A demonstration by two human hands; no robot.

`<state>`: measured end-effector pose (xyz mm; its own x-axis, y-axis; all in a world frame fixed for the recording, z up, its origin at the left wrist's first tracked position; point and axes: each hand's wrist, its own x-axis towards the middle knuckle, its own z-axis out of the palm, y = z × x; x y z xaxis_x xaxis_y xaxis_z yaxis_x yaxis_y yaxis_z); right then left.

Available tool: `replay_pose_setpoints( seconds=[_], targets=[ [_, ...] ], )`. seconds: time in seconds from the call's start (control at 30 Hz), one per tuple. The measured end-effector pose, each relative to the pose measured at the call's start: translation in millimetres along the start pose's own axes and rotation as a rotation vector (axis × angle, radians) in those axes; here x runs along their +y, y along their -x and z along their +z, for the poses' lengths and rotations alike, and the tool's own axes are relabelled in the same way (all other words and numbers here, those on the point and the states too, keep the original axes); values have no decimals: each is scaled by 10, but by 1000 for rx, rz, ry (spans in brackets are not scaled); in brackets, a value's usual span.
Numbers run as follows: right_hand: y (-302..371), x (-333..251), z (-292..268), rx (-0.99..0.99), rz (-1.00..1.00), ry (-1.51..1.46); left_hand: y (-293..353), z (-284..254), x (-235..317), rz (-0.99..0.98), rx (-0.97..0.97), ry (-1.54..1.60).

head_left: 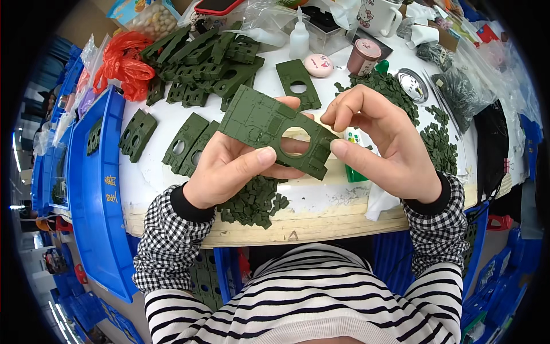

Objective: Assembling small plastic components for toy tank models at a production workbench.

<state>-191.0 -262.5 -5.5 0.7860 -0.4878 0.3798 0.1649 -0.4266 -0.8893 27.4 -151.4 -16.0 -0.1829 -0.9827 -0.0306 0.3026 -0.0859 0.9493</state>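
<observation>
My left hand (232, 169) grips a dark green plastic model tank hull (255, 123), thumb on top and fingers underneath. The hull is tilted over the table, and fingers show through its large round hole. Close to the hull's right end is my right hand (381, 140), its fingers curled and its thumb apart from them; nothing shows between them. Whether that thumb touches the hull I cannot tell. Below my left hand lies a heap of small green parts (252, 203). Another green hull (298, 84) lies flat beyond my hands.
Stacked green hulls (212, 66) fill the back left, beside a red plastic bag (123, 66). A white dropper bottle (299, 37), a pink tin (364, 56) and a mug (378, 16) stand at the back. More small parts (440, 148) lie right. A blue tray (94, 212) adjoins the table's left edge.
</observation>
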Motion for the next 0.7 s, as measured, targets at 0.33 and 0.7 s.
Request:
replay_pose_setpoints(
  seconds=[0.33, 0.7],
  targets=[
    [-15, -83, 33, 68, -149, 323, -3, 14, 7, 48, -8, 37],
    [24, -142, 161, 189, -292, 710, 4, -42, -74, 187, -17, 86]
  ],
)
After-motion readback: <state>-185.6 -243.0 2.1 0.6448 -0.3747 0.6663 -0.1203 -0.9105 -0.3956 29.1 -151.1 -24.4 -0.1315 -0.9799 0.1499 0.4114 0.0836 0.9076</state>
